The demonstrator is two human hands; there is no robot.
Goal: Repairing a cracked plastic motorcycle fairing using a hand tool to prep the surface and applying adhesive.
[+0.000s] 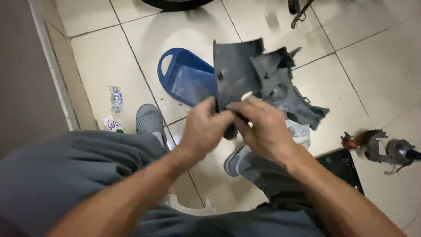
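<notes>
Left hand [205,125]: closed on the lower edge of the grey plastic panel [237,72], fingers curled in.
Right hand [263,127]: clamped on the same lower edge, touching the left hand; both equally near.
Panel position: directly above and beyond the hands, held off the floor [372,79].
Panel long axis: its flat left part runs roughly straight away from the hands, upper end pointing away from the person; a jagged wing spreads off to the right.
Beside left hand: grey sandal [149,119].
Beyond hands: blue dustpan [184,74], partly behind the panel.
</notes>
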